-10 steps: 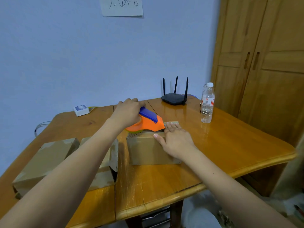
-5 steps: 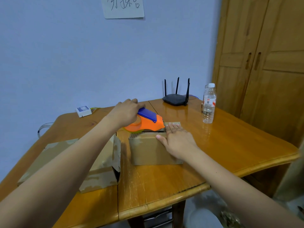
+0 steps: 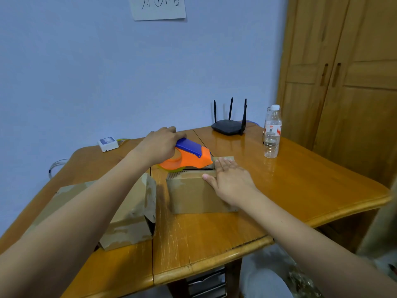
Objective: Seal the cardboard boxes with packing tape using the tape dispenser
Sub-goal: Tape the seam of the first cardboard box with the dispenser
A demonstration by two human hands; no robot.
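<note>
Wooden table [image 3: 300, 190], left hand [image 3: 159, 145] grasping tape dispenser [image 3: 189, 157], right hand [image 3: 229, 181] flat on box [image 3: 193, 194], wall note [image 3: 159, 7] illegible

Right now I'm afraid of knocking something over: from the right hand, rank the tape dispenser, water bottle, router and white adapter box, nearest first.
From the right hand, flat on the small cardboard box:
1. Tape dispenser, just left, on the box top.
2. Water bottle, beyond, to the right.
3. Router, at the back edge.
4. White adapter box, far back left.
</note>
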